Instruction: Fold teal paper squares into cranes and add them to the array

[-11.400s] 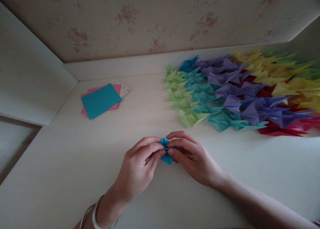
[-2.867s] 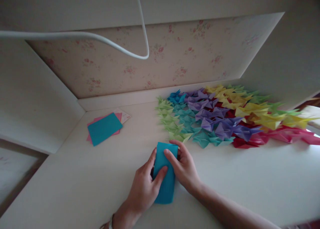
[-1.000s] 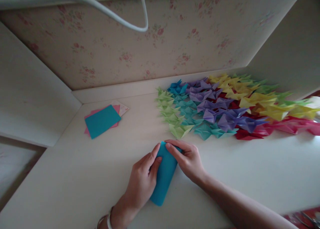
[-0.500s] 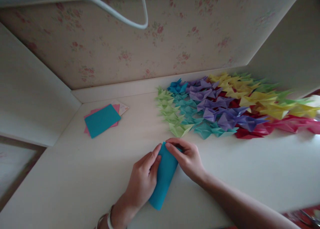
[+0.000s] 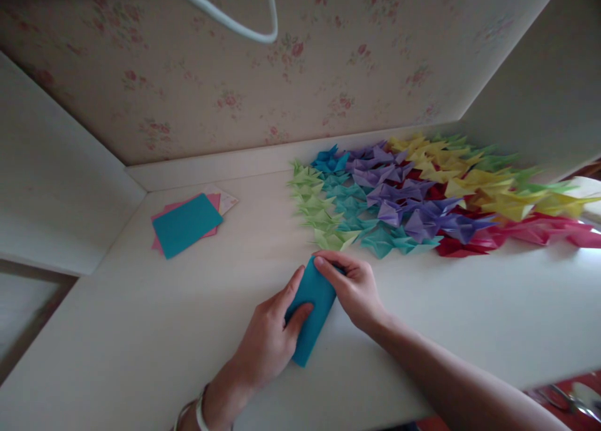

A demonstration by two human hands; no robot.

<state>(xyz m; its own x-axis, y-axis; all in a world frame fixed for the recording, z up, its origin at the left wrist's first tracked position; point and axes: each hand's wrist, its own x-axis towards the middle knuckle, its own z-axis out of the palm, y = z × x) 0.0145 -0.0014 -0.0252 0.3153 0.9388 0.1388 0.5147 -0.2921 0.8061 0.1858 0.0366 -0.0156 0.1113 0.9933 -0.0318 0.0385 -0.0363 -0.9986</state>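
A blue sheet of paper (image 5: 315, 299), folded over lengthwise into a narrow strip, is held between both hands at the near middle of the white table. My left hand (image 5: 275, 334) grips its left edge, the thumb lying across the front face and the index finger along the upper left side. With thumb and fingers, my right hand (image 5: 354, 287) pinches the paper's upper right corner. The fingers behind the paper are hidden.
Rows of folded paper cranes (image 5: 389, 199) in green, teal, purple, red, yellow and pink cover the back right. At the left lies a stack of blue and pink paper (image 5: 188, 224). A white cable (image 5: 225, 20) hangs above, before a flowered wall.
My left thumb has moved from the paper's edge onto its face. The paper's lower end has come up a little, and my right hand's pinch now covers more of the top corner.
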